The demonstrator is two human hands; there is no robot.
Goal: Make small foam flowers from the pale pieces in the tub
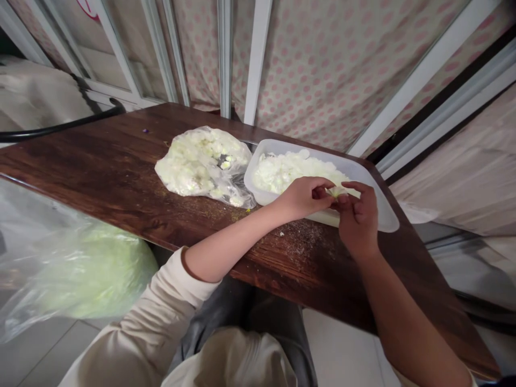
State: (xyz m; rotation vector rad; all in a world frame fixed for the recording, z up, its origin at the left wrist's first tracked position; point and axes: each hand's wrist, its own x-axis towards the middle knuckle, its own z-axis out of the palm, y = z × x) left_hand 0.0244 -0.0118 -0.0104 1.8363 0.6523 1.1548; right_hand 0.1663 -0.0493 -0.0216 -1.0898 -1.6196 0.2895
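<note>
1. Low on the left, a clear plastic bag (84, 274) of pale green shreds sits off the table; a snag could tear it.
2. The left hand (301, 198) and right hand (358, 219) pinch a pale vegetable piece (336, 192) between closed fingers, above the white plastic tub (373, 207). A loosened pinch could drop it onto the crumb-strewn wooden table (121, 161).
3. Farther left, a loosely heaped plastic bag (201, 164) touches the tub; a nudge could spill its shreds.

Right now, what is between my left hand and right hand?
The head view shows a pale vegetable piece between your left hand and right hand, held by both.
</note>
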